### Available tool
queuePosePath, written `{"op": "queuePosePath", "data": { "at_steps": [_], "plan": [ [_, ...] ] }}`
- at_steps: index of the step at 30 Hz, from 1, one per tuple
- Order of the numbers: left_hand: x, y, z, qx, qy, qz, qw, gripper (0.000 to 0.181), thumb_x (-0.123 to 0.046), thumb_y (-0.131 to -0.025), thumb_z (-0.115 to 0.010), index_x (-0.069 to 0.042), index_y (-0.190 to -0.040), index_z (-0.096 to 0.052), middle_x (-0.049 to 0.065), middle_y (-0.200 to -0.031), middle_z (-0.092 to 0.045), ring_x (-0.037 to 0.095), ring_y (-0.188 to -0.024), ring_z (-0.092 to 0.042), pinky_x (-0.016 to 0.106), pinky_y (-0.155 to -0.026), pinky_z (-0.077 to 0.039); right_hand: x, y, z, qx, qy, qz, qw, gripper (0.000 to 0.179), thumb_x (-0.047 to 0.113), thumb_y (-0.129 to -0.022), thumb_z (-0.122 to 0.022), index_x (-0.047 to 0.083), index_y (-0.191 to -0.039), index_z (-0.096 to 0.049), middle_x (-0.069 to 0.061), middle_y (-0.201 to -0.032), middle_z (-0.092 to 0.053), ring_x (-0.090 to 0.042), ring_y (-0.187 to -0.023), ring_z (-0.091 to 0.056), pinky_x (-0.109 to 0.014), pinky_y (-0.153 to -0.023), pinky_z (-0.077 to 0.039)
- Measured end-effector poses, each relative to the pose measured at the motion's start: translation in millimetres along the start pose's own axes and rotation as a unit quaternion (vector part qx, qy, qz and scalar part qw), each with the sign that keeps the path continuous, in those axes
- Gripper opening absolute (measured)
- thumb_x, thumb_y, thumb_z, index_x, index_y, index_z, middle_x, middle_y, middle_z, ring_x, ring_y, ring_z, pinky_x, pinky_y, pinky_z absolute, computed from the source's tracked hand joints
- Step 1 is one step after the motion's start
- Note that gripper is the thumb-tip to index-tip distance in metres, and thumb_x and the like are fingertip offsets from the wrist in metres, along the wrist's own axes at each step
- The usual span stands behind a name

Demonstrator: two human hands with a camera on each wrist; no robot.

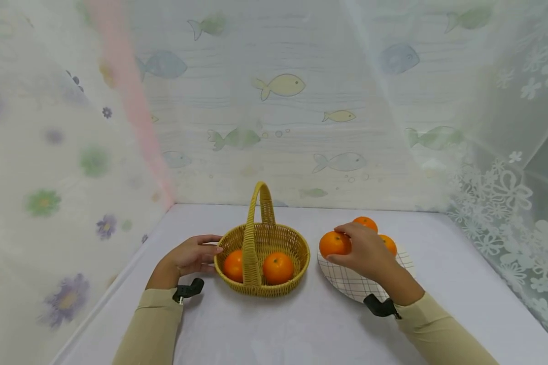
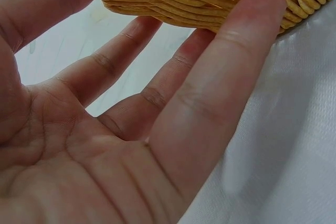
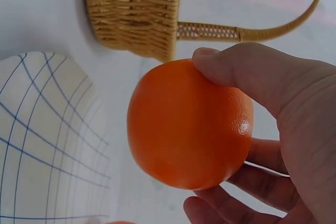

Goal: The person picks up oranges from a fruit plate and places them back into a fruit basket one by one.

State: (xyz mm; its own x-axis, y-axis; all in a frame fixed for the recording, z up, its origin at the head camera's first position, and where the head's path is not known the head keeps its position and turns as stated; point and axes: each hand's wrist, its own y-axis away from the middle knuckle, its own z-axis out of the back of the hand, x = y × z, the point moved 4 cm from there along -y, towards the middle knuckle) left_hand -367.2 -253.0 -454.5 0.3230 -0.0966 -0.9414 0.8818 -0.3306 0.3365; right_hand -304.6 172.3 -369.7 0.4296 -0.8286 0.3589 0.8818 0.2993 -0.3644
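Observation:
A yellow wicker basket (image 1: 303,261) with an arched handle stands mid-table, holding one orange (image 1: 232,265) left of the handle and another orange (image 1: 278,268) right of it. My left hand (image 1: 195,256) touches the basket's left side with fairly straight, spread fingers; close up, fingertips (image 2: 262,6) rest against the weave. To the right, my right hand (image 1: 367,251) grips an orange (image 3: 184,124) between thumb and fingers, above the left edge of a checked plate (image 1: 347,281). Behind that hand, two more oranges show, a far orange (image 1: 365,223) and a partly hidden orange (image 1: 388,245).
A white cloth (image 1: 265,329) covers the table. Fish-printed curtain (image 1: 283,121) hangs along the back, with flowered sheeting (image 1: 68,213) on the left and lace netting (image 1: 507,213) on the right. Black wrist mounts sit on the left sleeve (image 1: 157,319) and right sleeve (image 1: 438,324).

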Motion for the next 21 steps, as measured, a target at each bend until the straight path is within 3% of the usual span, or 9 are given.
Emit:
{"op": "queuePosePath", "data": {
  "at_steps": [21],
  "plan": [
    [0.0, -0.5, 0.9, 0.001, 0.003, 0.0, 1.0, 0.059, -0.019, -0.087, -0.069, -0.009, -0.139, -0.042, 0.014, -0.126, -0.057, 0.03, -0.101, -0.064, 0.053, -0.084, -0.053, 26.3, -14.9, -2.9, 0.007, -0.002, 0.025, 0.9997, 0.068, 0.055, -0.068, -0.08, 0.015, -0.12, -0.062, 0.006, -0.116, -0.062, -0.012, -0.1, -0.057, -0.032, -0.083, -0.052]
  ]
}}
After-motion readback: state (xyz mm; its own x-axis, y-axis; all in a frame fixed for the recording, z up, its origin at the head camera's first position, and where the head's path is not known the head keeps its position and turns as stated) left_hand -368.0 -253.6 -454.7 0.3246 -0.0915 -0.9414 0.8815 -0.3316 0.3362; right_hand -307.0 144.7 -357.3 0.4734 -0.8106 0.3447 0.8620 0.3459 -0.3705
